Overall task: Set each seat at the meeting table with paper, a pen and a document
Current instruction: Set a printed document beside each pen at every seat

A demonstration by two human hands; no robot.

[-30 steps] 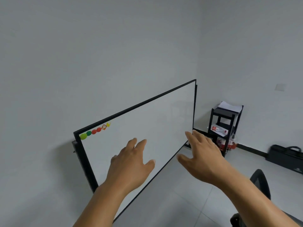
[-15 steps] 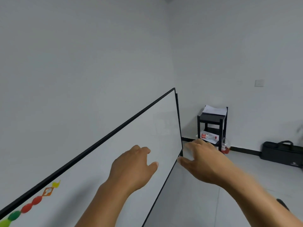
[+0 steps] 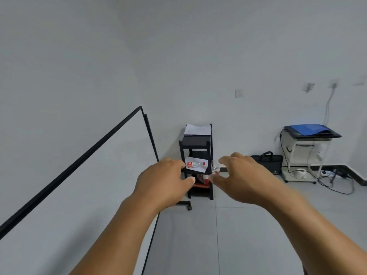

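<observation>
Reaching forward at the frame's centre, the left hand [image 3: 164, 183] and right hand [image 3: 244, 179] hold nothing; both are spread wide, fingers loosely bent, palms down, thumbs pointing at each other with a gap between them. Through that gap shows the black rack [image 3: 196, 143] against the far wall. A stack of white paper [image 3: 197, 129] lies on its top shelf, slightly askew, with faint print too small to read. On the middle shelf a sheet [image 3: 199, 168] lies under a bottle [image 3: 193, 164] with a red label, tipped on its side. The whiteboard [image 3: 79, 187] fills the lower left. Right of the rack a black bag [image 3: 270, 161] sits on the floor, and a white cart [image 3: 303, 155] with a blue folder [image 3: 309, 129] on top stands at the right edge. Half a second ago the rack stood right of centre and smaller; now it is centred between the hands, the whiteboard's magnets are out of view, and the cart has come into view.
</observation>
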